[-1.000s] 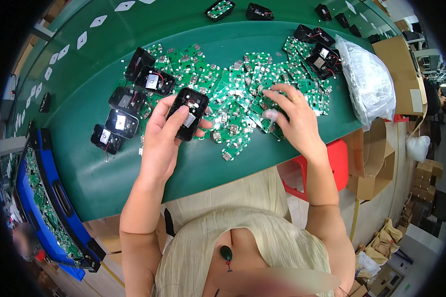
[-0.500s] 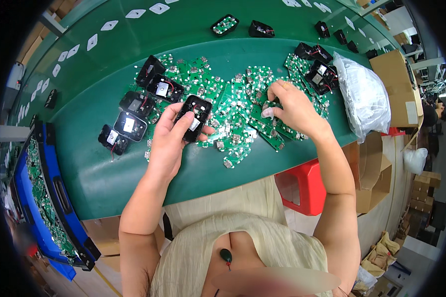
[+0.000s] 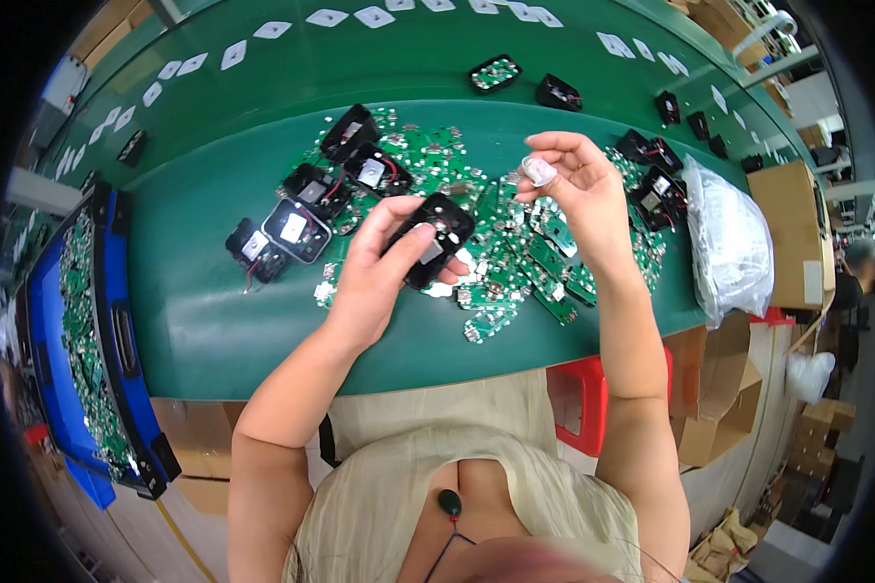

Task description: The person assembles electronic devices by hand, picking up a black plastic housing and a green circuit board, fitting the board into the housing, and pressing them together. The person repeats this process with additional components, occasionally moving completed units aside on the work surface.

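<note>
My left hand (image 3: 369, 267) is closed around a black plastic case (image 3: 436, 238), its thumb lying on the open inside, where a pale rectangle shows. Over the heap of green circuit boards (image 3: 544, 255) my right hand (image 3: 578, 180) is raised, fingers apart and slightly curled, with no object visible in them. A whitish translucent wrap (image 3: 539, 172) covers its thumb tip. Left of my left hand sit several more black cases with wires, among them one case (image 3: 297, 231) with a pale rim and another case (image 3: 255, 248) nearest the left.
A blue tray (image 3: 53, 335) of boards stands at the left. At the right are a clear plastic bag (image 3: 729, 243), a cardboard box (image 3: 792, 233) and more black cases (image 3: 659, 199). A red stool (image 3: 581, 403) is under the table's front edge (image 3: 476, 377).
My right hand has lifted from the circuit boards and its fingers have spread. My left hand still holds the black case, now tilted more. The whole view has shifted.
</note>
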`<state>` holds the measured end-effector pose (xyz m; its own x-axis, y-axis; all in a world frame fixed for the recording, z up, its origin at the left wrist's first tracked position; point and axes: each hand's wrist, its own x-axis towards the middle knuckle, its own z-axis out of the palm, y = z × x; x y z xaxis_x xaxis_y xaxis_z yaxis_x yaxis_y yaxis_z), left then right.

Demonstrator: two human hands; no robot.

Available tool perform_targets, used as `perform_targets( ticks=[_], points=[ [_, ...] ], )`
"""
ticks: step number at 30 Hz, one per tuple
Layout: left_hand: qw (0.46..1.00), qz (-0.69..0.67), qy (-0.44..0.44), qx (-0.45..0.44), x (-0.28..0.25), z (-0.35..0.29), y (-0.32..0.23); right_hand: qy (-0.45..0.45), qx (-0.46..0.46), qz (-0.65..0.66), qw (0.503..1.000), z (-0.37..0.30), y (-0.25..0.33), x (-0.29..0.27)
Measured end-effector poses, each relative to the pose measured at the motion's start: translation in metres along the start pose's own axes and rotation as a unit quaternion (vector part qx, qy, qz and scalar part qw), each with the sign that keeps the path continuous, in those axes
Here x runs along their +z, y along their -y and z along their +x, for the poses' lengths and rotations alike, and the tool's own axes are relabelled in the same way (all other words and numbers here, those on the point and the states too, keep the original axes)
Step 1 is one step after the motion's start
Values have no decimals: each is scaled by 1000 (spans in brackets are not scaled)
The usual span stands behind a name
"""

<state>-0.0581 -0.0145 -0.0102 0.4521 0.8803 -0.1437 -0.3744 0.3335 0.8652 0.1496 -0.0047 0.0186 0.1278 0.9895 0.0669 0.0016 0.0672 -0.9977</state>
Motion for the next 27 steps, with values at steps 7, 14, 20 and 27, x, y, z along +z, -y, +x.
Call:
perform_targets(
  ticks=[7, 14, 20, 27],
  points=[
    [990, -35, -113, 77, -8, 3, -12, 34, -120, -328, 936, 10, -17, 15],
    [978, -55, -165, 115, -15, 8, -18, 98, -148, -525, 832, 2, -37, 39],
    [983, -43, -157, 91, -18, 7, -11, 97, -99, -499, 855, -1, -42, 38],
    [990, -27, -139, 22, -13, 7, -7, -3, 60, -128, 990, -1, -36, 31]
  ],
)
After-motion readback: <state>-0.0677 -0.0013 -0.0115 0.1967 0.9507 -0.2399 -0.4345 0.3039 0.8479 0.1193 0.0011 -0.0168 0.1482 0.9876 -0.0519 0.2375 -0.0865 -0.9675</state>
